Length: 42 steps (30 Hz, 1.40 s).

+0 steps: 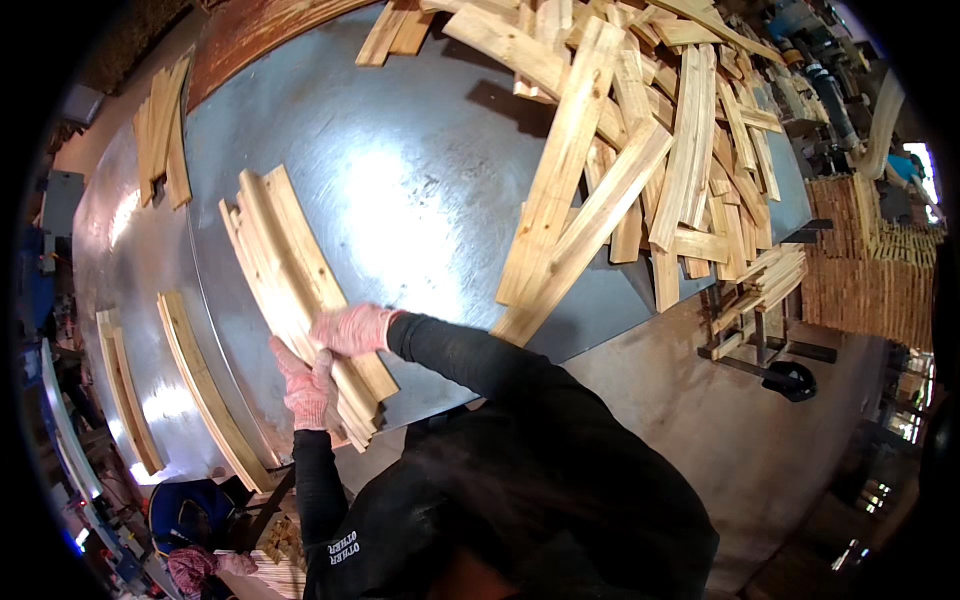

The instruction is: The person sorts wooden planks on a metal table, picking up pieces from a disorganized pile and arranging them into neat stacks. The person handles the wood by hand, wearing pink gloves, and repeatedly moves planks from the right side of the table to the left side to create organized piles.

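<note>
Watching from my remote seat: the stack of pale yellow, groove-faced wooden strips (262, 255) lies centre-left of the frame, slanting from upper left toward lower right, its lower end at the near edge of the grey sheet-metal table (270, 125). The right hand in a pinkish knit glove (352, 330) is curled over the top of the stack; what its fingers close on underneath I cannot tell. The left hand in a matching pinkish glove (306, 390) lies along the stack's left edge, thumb and forefinger parted; whether it is clamped there, I cannot tell. To do this well, I'd judge, press the strips together sideways, nest ridge into groove, and square the ragged ends, fingers clear of the raw edges. Wood looks dry, probably splintery. Textures: long ridged profiles on the stack, darker knots on the flatter boards. Upper right of the frame, a jumbled heap of pale wooden boards (695, 130) lies crisscross; lower left, a single long pale strip (205, 390) lies apart. Table smooth, scuffed, throwing hard white glare.
</note>
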{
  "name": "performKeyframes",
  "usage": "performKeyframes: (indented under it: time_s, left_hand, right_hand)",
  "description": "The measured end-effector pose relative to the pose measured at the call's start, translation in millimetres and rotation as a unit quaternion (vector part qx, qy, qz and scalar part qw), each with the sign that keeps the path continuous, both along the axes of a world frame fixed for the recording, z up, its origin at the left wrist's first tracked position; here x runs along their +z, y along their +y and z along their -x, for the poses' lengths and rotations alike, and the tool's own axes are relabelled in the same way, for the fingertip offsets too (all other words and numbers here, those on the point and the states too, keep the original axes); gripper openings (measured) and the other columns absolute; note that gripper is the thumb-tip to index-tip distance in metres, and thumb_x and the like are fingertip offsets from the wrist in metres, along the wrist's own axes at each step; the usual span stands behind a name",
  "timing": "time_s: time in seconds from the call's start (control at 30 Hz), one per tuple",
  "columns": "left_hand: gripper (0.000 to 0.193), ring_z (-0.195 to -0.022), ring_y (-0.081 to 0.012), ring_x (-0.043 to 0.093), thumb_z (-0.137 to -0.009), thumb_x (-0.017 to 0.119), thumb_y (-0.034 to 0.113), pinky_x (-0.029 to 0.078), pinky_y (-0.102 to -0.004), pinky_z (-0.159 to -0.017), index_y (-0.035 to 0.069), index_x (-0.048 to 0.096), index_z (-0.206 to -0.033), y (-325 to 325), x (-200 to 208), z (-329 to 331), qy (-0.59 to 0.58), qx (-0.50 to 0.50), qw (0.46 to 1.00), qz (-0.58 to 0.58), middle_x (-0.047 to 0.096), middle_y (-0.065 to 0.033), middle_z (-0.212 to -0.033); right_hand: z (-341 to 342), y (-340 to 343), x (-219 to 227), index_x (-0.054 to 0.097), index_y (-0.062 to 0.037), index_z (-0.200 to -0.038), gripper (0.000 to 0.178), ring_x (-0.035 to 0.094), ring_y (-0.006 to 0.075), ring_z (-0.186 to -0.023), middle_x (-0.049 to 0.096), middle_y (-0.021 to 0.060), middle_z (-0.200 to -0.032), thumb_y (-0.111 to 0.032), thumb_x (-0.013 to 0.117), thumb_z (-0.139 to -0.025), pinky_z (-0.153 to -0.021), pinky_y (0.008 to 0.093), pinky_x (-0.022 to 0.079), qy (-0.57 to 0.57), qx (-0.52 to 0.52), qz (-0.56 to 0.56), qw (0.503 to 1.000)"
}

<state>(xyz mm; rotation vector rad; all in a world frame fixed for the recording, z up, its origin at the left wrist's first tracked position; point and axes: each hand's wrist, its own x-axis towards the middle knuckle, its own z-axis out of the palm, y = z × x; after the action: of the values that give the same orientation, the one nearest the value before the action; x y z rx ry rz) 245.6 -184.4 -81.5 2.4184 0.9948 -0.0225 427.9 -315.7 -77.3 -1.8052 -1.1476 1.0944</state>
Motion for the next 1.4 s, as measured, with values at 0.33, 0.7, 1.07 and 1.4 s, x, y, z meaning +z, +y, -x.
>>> performKeyframes:
  time_s: [0.33,0.7,1.07,1.4]
  left_hand:
    - [0.095,-0.137,-0.0377,0.045,-0.093,0.065,0.047,0.041,-0.0434,-0.111,0.002,0.014,-0.16,-92.9,22.3,-83.0,-0.286,-0.041,0.921,0.26,0.033,-0.0254,-0.156]
    - [0.06,-0.107,-0.0159,0.063,-0.088,0.073,0.025,0.051,-0.0317,-0.096,-0.002,0.053,-0.138,-251.6,60.9,-160.1,-0.122,-0.035,0.734,0.667,0.066,-0.0078,-0.121]
    - [0.041,-0.109,-0.0149,0.063,-0.099,0.063,0.022,0.052,-0.0324,-0.096,0.002,0.054,-0.133,-143.6,97.3,-33.0,-0.337,0.153,0.719,0.588,0.066,-0.0069,-0.119]
    - [0.062,-0.107,-0.0345,0.063,-0.079,0.073,0.044,0.049,-0.0464,-0.094,0.004,0.06,-0.125,-37.4,191.9,-5.5,-0.099,-0.014,0.897,-0.43,0.065,-0.0188,-0.107]
  right_hand:
    - [-148.6,-200.9,40.3,0.008,-0.0038,-0.16,0.114,0.034,0.046,-0.144,0.016,0.0299,-0.162,-0.05,0.074,-0.08,-0.113,0.0487,0.038,-0.267,-0.602,0.185,0.729]
    - [-80.4,-311.2,3.8,0.034,0.0044,-0.147,0.087,0.052,0.0363,-0.126,0.047,0.024,-0.142,-0.025,0.082,-0.081,-0.11,0.0405,0.041,-0.019,-0.664,0.024,0.747]
    - [-105.0,-123.8,20.6,0.045,0.0028,-0.142,0.07,0.053,0.0442,-0.125,0.05,0.0257,-0.144,-0.035,0.073,-0.089,-0.108,0.047,0.043,-0.27,-0.32,-0.021,0.908]
    - [-15.9,15.9,124.6,0.062,-0.0041,-0.129,0.042,0.068,0.033,-0.1,0.072,0.0134,-0.109,-0.025,0.066,-0.093,-0.09,0.0428,0.053,-0.001,0.155,0.096,0.983]
